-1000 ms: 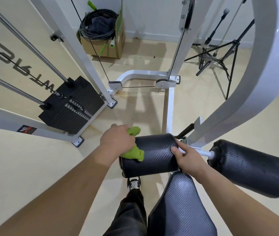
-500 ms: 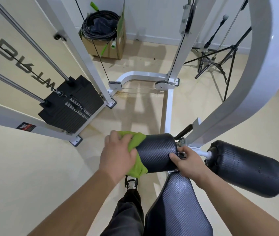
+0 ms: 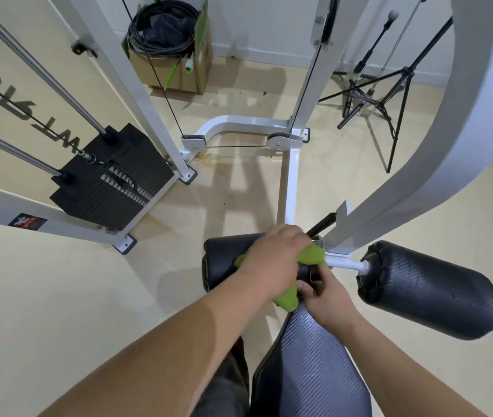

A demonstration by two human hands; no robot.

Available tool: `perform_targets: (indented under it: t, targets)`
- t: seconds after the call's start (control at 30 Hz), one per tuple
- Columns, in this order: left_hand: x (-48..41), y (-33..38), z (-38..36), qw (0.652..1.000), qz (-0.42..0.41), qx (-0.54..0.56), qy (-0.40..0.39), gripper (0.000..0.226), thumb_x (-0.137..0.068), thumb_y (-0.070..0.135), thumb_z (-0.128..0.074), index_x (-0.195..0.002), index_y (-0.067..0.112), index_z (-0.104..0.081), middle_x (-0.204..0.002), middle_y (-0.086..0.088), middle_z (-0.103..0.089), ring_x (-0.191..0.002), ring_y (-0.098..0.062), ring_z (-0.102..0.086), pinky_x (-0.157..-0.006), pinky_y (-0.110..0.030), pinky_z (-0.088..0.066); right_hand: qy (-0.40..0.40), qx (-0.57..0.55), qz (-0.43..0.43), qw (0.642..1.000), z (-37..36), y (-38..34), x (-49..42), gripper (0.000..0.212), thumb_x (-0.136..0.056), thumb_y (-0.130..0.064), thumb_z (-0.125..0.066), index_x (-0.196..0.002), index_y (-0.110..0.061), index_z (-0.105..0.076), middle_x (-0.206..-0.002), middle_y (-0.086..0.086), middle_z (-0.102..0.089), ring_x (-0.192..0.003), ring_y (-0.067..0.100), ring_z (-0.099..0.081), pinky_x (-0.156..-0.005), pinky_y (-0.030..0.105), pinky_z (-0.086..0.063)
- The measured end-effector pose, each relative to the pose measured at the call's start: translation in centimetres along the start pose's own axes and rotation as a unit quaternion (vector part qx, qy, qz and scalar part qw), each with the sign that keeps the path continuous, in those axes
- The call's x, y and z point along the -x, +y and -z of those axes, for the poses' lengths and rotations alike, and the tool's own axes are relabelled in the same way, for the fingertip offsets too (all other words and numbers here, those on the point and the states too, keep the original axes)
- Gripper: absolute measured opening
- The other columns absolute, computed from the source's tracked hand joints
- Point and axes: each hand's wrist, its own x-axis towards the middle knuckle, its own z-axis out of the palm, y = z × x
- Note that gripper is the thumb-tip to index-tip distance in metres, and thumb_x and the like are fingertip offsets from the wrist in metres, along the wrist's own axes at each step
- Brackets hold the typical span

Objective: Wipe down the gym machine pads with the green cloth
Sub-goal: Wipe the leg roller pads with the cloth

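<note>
We wipe left roller pad (image 3: 218, 266): left hand (image 3: 272, 260) clutches green cloth (image 3: 311, 255), right hand (image 3: 326, 293) grips pad's end. Right roller pad (image 3: 428, 290), seat pad (image 3: 308, 365) likely remain.

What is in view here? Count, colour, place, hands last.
left roller pad: one, black, centre
green cloth: one, green, on the left roller pad
right roller pad: one, black, right
seat pad: one, black, bottom centre
machine frame: one, white, around the pads
weight stack: one, black, left
cardboard box: one, brown, back wall, holding coiled cable
tripod stands: count unclear, black, back right
left hand: one, grips the cloth on the left roller pad
right hand: one, holds that pad's inner end
</note>
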Motion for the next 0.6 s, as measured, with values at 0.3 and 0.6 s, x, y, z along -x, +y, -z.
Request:
perform_targets:
  t: [0.3,0.6]
  targets:
    - [5.7,-6.2,2.6,0.956,0.24,0.016,0.168,0.045,-0.083,0.009,-0.056,-0.126,0.018,-0.065,-0.119,-0.011,-0.063,-0.103,-0.037,-0.061,-0.094,-0.043,-0.05,-0.034,-0.104,-0.08,0.991,2.3,-3.1,-0.6,0.021,-0.093,-0.032,-0.074,-0.11,-0.026,-0.064,-0.097,0.004,-0.072,-0.079,0.019,-0.067,-0.069,0.03,-0.053]
    - [0.0,0.8,-0.4,0.996,0.064,-0.049,0.037,0.051,-0.08,0.028,-0.06,-0.131,0.03,-0.06,-0.135,-0.002,-0.054,-0.13,-0.031,-0.041,-0.113,-0.047,-0.032,0.006,-0.056,-0.006,0.998,0.5,-1.6,0.2,0.038,-0.096,-0.001,-0.059,-0.119,-0.031,-0.062,-0.1,0.006,-0.075,-0.09,0.021,-0.069,-0.066,0.007,-0.047]
